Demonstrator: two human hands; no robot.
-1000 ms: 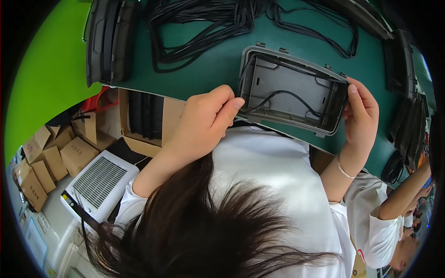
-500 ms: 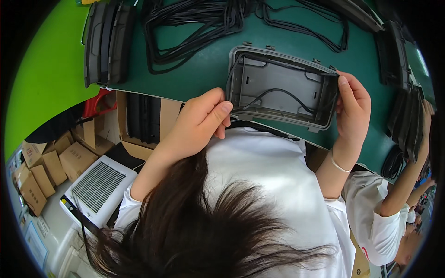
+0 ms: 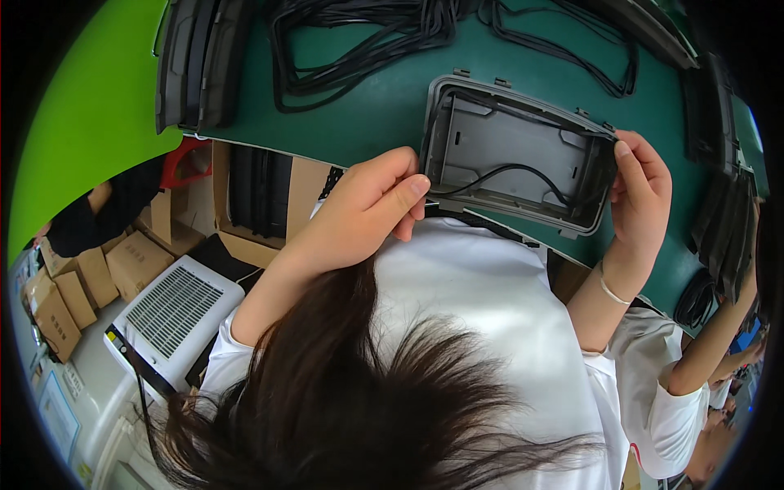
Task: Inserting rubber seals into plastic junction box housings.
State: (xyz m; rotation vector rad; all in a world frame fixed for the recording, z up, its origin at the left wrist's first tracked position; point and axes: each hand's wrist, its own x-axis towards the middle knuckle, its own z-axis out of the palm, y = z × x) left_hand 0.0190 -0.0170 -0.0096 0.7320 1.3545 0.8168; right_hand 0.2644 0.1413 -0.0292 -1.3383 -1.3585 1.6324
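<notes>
A grey plastic housing (image 3: 500, 140), shallow and rectangular with small latch tabs along its rim, lies face up at the table's near edge. A thin black rubber sealing strip (image 3: 523, 167) follows its far rim, and a slack length curves across the inside. At the housing's left side my left hand (image 3: 371, 204) is closed, thumb against bent index finger, where the strip meets the rim; the exact grip is partly hidden. My right hand (image 3: 641, 192) pinches the strip at the far right corner, its other fingers curled along the housing's right wall.
Bundles of black strips (image 3: 367, 49) lie on the green table (image 3: 351, 131). Dark housings (image 3: 200, 69) stand at the left, and more parts (image 3: 727, 212) at the right beside a co-worker's arm (image 3: 719, 331). Below are a carton (image 3: 302, 192) and a white vented appliance (image 3: 175, 314).
The whole view has shifted slightly, so table, housing and hands sit farther right and a little higher. Both hands keep their hold, with little visible change in the strip.
</notes>
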